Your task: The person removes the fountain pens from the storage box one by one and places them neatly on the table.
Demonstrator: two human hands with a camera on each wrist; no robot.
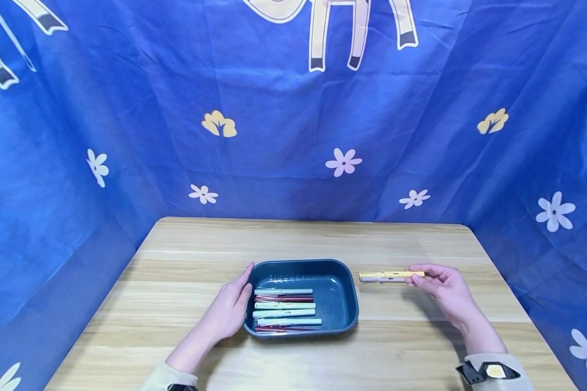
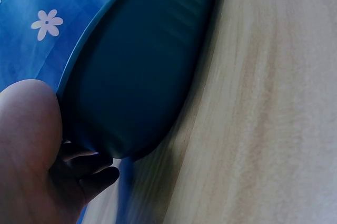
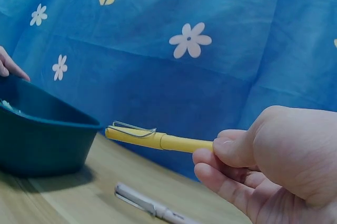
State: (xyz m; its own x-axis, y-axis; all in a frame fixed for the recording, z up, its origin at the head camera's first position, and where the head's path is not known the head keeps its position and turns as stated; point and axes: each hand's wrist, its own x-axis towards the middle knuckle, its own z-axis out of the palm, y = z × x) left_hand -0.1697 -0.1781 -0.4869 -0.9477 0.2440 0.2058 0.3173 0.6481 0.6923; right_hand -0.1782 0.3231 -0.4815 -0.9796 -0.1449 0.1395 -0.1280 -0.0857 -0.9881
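My right hand (image 1: 445, 288) pinches a yellow pen (image 3: 142, 137) with a wire clip between thumb and fingertips, level and pointing left. Below it on the table lies a pale grey pen (image 3: 139, 200), its clip end toward the box; the yellow pen overlaps it in the head view. At the left end of a dark teal plastic box (image 1: 339, 298), my left hand (image 1: 230, 309) holds the wall, thumb by the rim. Inside the box, several pens lie side by side, among them a dark red pen (image 1: 293, 298) and a pale mint pen (image 1: 283, 313).
The box stands mid-table on a light wood tabletop (image 1: 396, 347) with rounded far corners. A blue cloth (image 1: 274, 163) printed with flowers and animal legs hangs behind and along both sides.
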